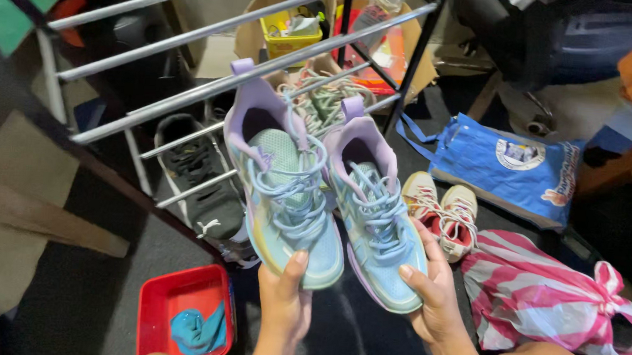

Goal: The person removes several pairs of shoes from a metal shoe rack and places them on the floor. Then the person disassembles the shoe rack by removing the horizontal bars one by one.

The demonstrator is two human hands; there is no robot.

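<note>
Blue printed bag (pixel 505 172) right of the rack — yellow carton (pixel 289 31) behind it.

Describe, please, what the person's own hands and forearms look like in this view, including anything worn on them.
Both the left hand and the right hand are bare: no gloves, rings, watch or bracelet show. The forearms rising from the bottom edge are bare too, with no sleeve in view. The fingernails are short and unpainted. No markings can be made out on either hand.
</note>
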